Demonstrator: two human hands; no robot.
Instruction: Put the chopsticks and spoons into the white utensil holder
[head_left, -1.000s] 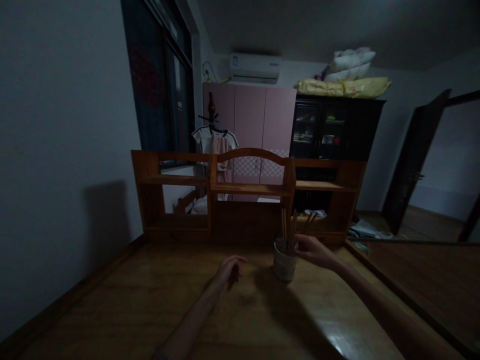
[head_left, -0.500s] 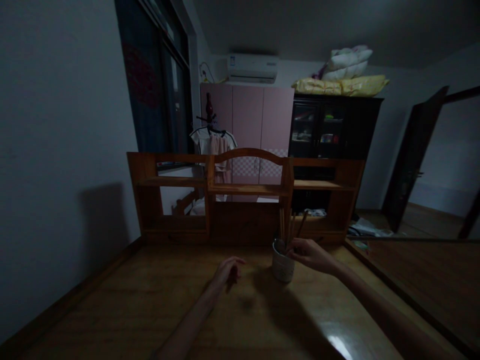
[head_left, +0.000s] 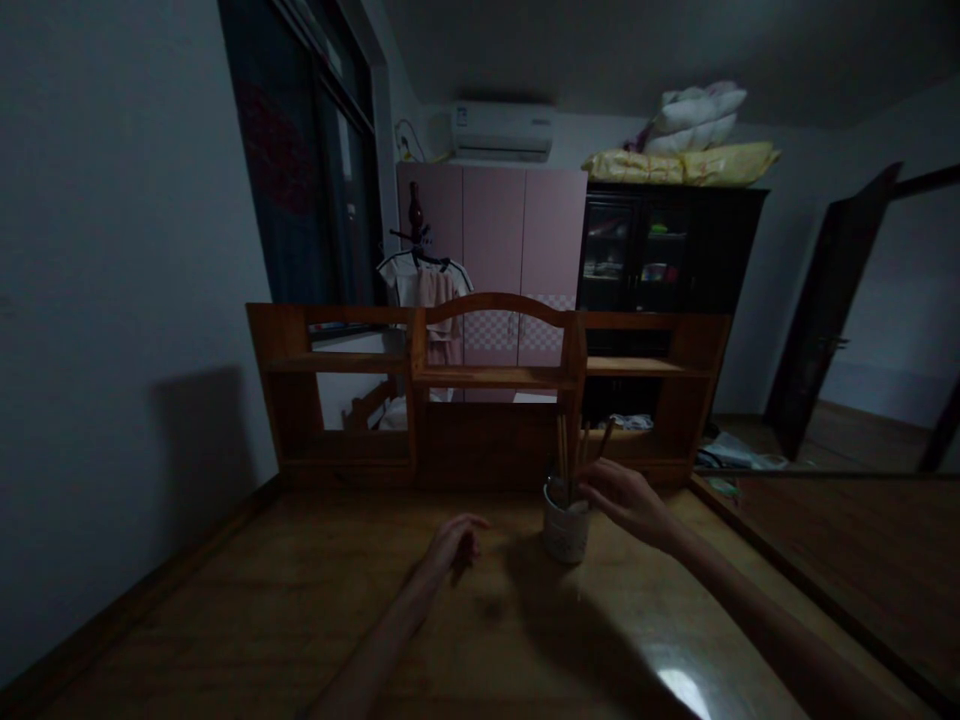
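Note:
A pale cup with a faint pattern stands on the wooden desk. Several thin sticks, like chopsticks, rise out of it. My right hand is at the cup's right rim, its fingertips pinched together beside the sticks. A darker stick leans right just behind that hand. Whether the fingers grip a stick is too dark to make out. To the left of the cup, my left hand hovers or rests low over the desk, fingers loosely bent and apart, with nothing in it.
A wooden shelf unit runs along the desk's back edge. The wall borders the left side, and a raised ledge the right. Beyond are a pink wardrobe, a dark cabinet and hanging clothes.
My right hand has risen slightly at the cup's rim, its fingertips still close to the sticks. My left hand has stayed in place. The view has shifted a little.

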